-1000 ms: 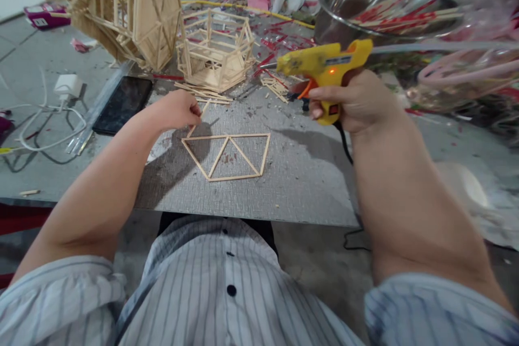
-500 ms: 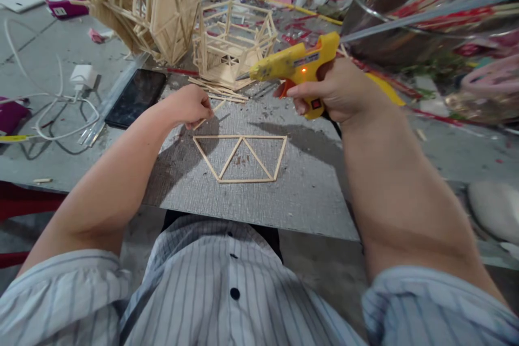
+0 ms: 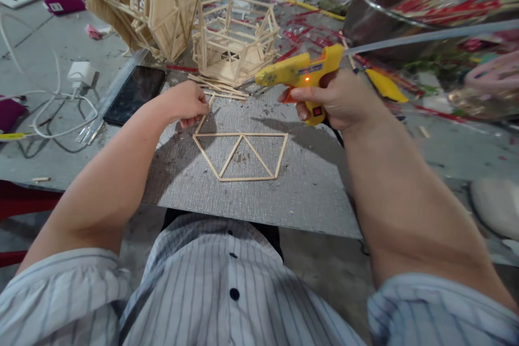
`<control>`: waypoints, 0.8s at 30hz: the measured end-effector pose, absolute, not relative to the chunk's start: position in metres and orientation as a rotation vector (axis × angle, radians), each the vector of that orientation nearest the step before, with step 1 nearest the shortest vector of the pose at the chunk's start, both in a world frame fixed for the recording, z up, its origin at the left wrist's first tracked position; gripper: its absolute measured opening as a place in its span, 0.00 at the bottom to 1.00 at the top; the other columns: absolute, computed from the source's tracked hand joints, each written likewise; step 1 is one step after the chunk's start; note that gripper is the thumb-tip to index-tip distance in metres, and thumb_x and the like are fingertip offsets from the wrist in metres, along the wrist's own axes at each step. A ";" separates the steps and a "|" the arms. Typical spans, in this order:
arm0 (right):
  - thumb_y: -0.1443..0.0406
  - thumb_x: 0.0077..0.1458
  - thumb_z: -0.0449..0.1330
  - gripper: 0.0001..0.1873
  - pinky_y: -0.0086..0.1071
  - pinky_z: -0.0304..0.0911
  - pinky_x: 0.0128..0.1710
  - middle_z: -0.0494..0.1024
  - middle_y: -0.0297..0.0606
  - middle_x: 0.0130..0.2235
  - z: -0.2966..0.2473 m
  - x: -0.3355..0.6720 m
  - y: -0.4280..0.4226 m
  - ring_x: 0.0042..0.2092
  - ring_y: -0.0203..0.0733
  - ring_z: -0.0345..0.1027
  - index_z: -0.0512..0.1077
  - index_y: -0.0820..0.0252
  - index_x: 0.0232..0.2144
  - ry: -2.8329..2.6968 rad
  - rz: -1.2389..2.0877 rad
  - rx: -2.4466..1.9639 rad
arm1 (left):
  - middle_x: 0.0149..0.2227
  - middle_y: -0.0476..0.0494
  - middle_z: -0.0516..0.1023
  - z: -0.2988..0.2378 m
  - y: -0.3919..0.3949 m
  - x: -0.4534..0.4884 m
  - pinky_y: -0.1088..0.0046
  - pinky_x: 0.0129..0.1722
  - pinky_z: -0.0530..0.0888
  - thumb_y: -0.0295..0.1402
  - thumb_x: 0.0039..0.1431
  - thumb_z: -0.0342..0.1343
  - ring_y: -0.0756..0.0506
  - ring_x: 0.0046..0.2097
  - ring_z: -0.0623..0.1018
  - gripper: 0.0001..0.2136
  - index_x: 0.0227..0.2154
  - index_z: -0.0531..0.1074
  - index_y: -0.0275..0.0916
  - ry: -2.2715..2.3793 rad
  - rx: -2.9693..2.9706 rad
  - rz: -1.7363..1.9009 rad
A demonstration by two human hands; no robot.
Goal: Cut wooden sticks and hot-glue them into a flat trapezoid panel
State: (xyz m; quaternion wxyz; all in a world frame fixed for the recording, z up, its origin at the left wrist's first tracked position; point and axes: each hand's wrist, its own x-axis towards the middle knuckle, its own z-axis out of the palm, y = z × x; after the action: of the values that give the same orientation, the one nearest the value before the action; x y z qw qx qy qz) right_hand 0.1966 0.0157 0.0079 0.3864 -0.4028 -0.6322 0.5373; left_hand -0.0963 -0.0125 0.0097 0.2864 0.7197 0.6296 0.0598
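Observation:
A flat frame of thin wooden sticks (image 3: 241, 155), a trapezoid with a triangle inside, lies on a grey textured mat (image 3: 300, 184). My left hand (image 3: 184, 104) pinches one loose wooden stick (image 3: 204, 113) just above the frame's upper left corner. My right hand (image 3: 338, 102) grips a yellow glue gun (image 3: 300, 73) with its orange light on, held above the mat with the nozzle pointing left. A clear glue stick (image 3: 425, 38) juts out of the gun's back.
A small stick house (image 3: 233, 40) and a taller stick structure (image 3: 141, 2) stand beyond the mat, with loose sticks (image 3: 221, 91) in front. A black phone (image 3: 135, 94), white charger and cable (image 3: 79, 75) lie left. A metal bowl (image 3: 413, 8) of red-tipped sticks sits right.
My right hand has brought the glue gun leftward and a little lower, closer to the frame. My left hand keeps the stick near the frame's upper left corner, tilting it more upright.

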 end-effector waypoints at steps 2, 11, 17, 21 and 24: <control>0.64 0.40 0.73 0.15 0.28 0.54 0.14 0.81 0.37 0.26 0.004 0.193 0.015 0.17 0.32 0.62 0.74 0.59 0.31 -1.613 1.370 -1.010 | 0.20 0.45 0.72 0.010 -0.012 -0.098 0.68 0.33 0.73 0.37 0.50 0.56 0.42 0.30 0.79 0.12 0.33 0.80 0.37 1.708 1.936 0.147; 0.50 0.41 0.76 0.23 0.27 0.54 0.13 0.80 0.37 0.26 -0.005 0.181 0.008 0.16 0.31 0.61 0.74 0.58 0.29 -1.721 1.318 -1.059 | 0.23 0.42 0.73 0.013 -0.012 -0.097 0.68 0.31 0.71 0.37 0.53 0.54 0.43 0.30 0.77 0.11 0.30 0.78 0.36 1.776 1.914 0.146; 0.49 0.44 0.75 0.21 0.27 0.53 0.12 0.79 0.35 0.25 0.010 0.164 -0.010 0.16 0.29 0.58 0.73 0.57 0.27 -1.885 1.366 -1.059 | 0.25 0.42 0.72 0.010 -0.008 -0.102 0.64 0.33 0.72 0.38 0.54 0.55 0.40 0.33 0.78 0.12 0.32 0.78 0.35 1.839 1.846 0.177; 0.48 0.47 0.73 0.22 0.26 0.50 0.12 0.75 0.33 0.23 0.025 0.141 -0.017 0.16 0.28 0.56 0.72 0.58 0.24 -2.048 1.408 -1.031 | 0.25 0.44 0.72 0.008 -0.005 -0.106 0.64 0.35 0.73 0.36 0.53 0.56 0.40 0.37 0.79 0.10 0.31 0.79 0.36 1.785 1.798 0.159; 0.48 0.49 0.72 0.22 0.25 0.49 0.13 0.73 0.32 0.21 0.032 0.129 -0.016 0.16 0.27 0.55 0.72 0.58 0.24 -2.149 1.420 -1.028 | 0.26 0.45 0.72 0.009 -0.005 -0.107 0.64 0.37 0.73 0.34 0.52 0.56 0.40 0.40 0.80 0.09 0.32 0.79 0.37 1.761 1.753 0.152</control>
State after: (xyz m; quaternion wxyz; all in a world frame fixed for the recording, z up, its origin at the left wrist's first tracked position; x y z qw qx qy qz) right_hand 0.1285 -0.0156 0.0324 0.1830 -0.3642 -0.7618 0.5034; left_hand -0.1075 -0.0054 0.0088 0.3204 0.6671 0.6700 0.0579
